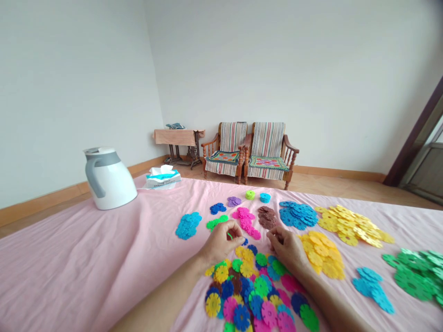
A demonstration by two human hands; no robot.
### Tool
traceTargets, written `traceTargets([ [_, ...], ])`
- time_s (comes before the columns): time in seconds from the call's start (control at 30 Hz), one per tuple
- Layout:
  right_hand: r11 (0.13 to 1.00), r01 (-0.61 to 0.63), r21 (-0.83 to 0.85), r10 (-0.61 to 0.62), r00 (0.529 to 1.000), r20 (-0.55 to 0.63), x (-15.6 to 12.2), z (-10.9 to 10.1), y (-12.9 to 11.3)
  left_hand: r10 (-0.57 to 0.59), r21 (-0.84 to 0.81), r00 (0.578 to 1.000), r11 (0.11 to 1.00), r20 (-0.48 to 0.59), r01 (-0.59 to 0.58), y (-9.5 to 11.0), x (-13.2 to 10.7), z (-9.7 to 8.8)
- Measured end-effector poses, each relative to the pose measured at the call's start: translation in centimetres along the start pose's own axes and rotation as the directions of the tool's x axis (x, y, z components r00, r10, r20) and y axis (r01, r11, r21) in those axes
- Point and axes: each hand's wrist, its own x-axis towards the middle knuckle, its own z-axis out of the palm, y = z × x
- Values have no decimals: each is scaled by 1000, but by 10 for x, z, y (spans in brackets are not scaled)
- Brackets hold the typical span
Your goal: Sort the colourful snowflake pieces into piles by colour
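Plastic discs are being handled on a pink sheet (86,258), where single-colour clusters are being kept apart around a mixed heap (249,290); the step in hand is judged to be picking discs out of that heap by colour. A green disc (230,236), seen edge-on, is being pinched in the fingers of the left hand (219,242), just above the heap's far edge. The right hand (287,249) is being held nearby with its fingers drawn closed, though whether a disc is being gripped there cannot be told. A pink cluster (245,222) is lying just beyond the hands, and a yellow cluster (321,255) is lying to the right. A green cluster (216,222) is lying just ahead of the left hand, so a short forward reach is judged to be what the held disc calls for.
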Motion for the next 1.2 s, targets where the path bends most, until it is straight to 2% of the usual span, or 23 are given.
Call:
traceTargets([
  [0.1, 1000, -1, -2, 1, 1000, 8, -1, 0, -1, -106, -88, 978, 992, -178, 92, -8, 12, -15],
  [0.2, 1000, -1, -3, 1, 1000, 13, -1, 0, -3, -255, -28, 896, 964, -363, 263, -21, 31, -36],
  [0.33, 1000, 3, -3, -3, 1000, 14, -1, 1, -3, -284, 55, 810, 931, -513, 361, -42, 62, -63],
  [0.43, 1000, 8, -1, -8, 1000, 16, -1, 1, -3, -278, 144, 755, 886, -594, 440, -57, 81, -73],
  [0.53, 1000, 11, 0, -11, 1000, 21, -2, 1, -4, -263, 220, 738, 845, -622, 487, -64, 92, -72],
  [0.63, 1000, 9, -2, -9, 1000, 22, -2, 0, -5, -228, 284, 756, 829, -614, 481, -65, 95, -66],
  [0.7, 1000, 6, -3, -6, 1000, 23, -2, 0, -5, -181, 332, 787, 834, -590, 441, -61, 93, -61],
  [0.77, 1000, 2, -2, -2, 1000, 24, -2, 1, -5, -134, 377, 839, 848, -527, 372, -54, 86, -54],
  [0.87, 1000, -2, -5, 2, 1000, 25, -2, 0, -5, -90, 410, 948, 886, -304, 216, -39, 70, -35],
  [0.93, 1000, -3, -9, 3, 1000, 23, -2, 0, -5, -65, 399, 992, 911, -112, 104, -27, 57, -19],
  [1.07, 1000, -4, -20, 4, 1000, 21, -3, -2, -7, 48, 389, 992, 917, 114, -89, -4, 31, 8],
  [1.2, 1000, -2, -24, 3, 1000, 25, -2, -2, -7, 144, 484, 972, 847, 188, -219, 9, 17, 21],
])
